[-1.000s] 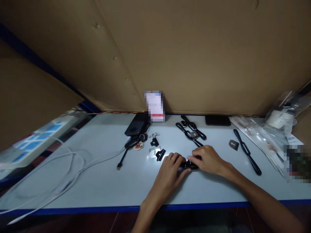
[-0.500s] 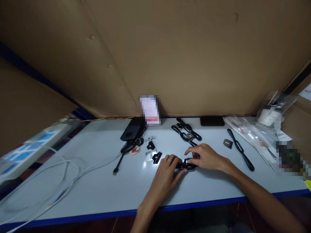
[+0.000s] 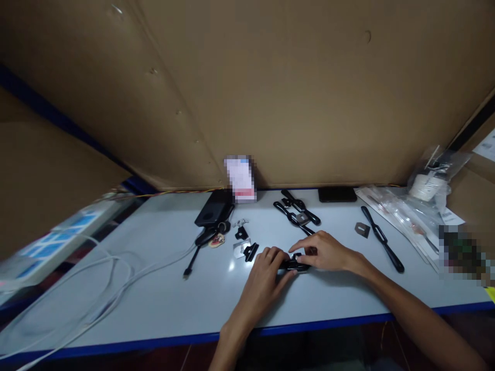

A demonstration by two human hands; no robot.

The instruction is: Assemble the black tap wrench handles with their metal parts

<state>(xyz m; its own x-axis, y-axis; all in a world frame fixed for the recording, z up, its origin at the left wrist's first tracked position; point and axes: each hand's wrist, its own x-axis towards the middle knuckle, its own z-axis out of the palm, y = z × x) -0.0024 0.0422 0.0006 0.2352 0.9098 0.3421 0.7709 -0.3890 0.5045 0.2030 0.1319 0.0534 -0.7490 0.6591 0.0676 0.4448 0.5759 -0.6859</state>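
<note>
A black spokeshave [image 3: 299, 266] lies near the table's front, partly hidden by my fingers. My left hand [image 3: 267, 267] is closed round its left end, thumb along the near side. Over its middle my right hand [image 3: 317, 252] is bent in a pinch, thumb and forefinger tips at the top of the body; any small part between them is too small to make out. Left of my left hand lie a black lever cap [image 3: 251, 252], a silvery blade [image 3: 241, 249], another black cap piece [image 3: 241, 233] and small screws [image 3: 240, 222].
Two spokeshaves [image 3: 291, 215] lie behind my hands. To the right are a spokeshave frame [image 3: 382, 238] and a loose blade [image 3: 362, 230]. A phone [image 3: 337, 194], plastic packets [image 3: 402, 216], a power bank [image 3: 214, 207] and white cables [image 3: 116, 275] also lie on the table [image 3: 174, 309].
My right forefinger has come down and leftward, nearer the thumb over the spokeshave's middle. My left hand keeps its hold. The view has shifted slightly.
</note>
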